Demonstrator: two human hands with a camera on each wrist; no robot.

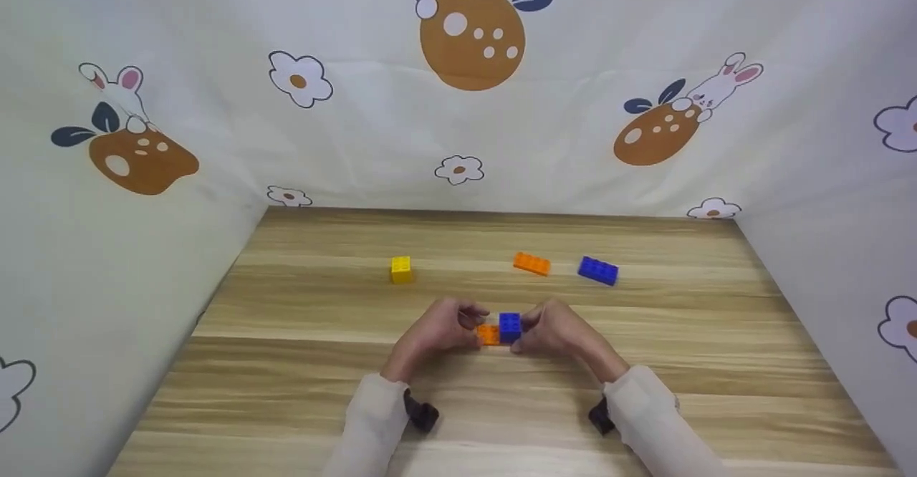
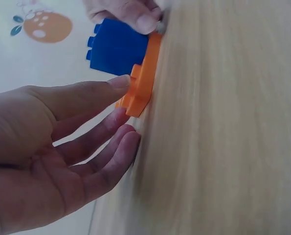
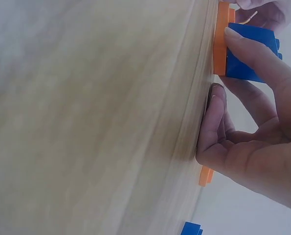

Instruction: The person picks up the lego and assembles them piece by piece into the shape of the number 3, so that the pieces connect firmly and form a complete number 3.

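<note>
Beyond, three bricks (image 1: 531,263); left fingers (image 2: 96,133) round one orange (image 1: 488,335), right fingers (image 3: 247,94) round one blue (image 1: 509,328).

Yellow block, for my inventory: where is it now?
In the head view, the yellow block sits on the table, left of the loose orange brick and beyond the left hand.

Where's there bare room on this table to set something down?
The table is bare left of the yellow block, between it and the loose orange brick, and right of the loose blue brick. The middle is crowded: the left hand and right hand grip a blue-on-orange stack there.
</note>
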